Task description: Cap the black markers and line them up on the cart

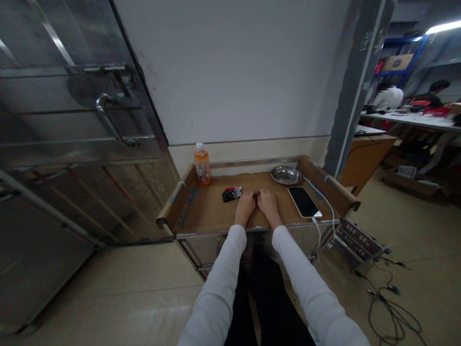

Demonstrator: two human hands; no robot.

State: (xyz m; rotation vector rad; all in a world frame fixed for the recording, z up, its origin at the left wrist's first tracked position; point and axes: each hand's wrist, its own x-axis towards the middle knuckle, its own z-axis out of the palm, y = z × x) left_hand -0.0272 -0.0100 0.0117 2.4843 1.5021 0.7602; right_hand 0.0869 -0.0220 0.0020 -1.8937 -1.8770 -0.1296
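Observation:
Both hands rest side by side near the front of a cardboard-lined cart top [212, 218]. My left hand [246, 203] lies palm down with its fingers pointing forward. Just left of its fingertips is a small bundle of pens [232, 193], mostly black with some red. My right hand [267, 203] also lies palm down on the cardboard, its fingers low and nothing visible in them. To its right a white-framed phone [304, 202] lies with a dark screen and a white cable plugged in. Behind the phone sits a shallow round metal dish [285, 175].
A bottle of orange drink [202, 164] stands at the cart's back left corner. Raised cardboard sides edge the cart. A metal door [72, 110] is at left. On the floor at right are an electrical box [360, 242] and loose cables [392, 307]. People sit at a far table.

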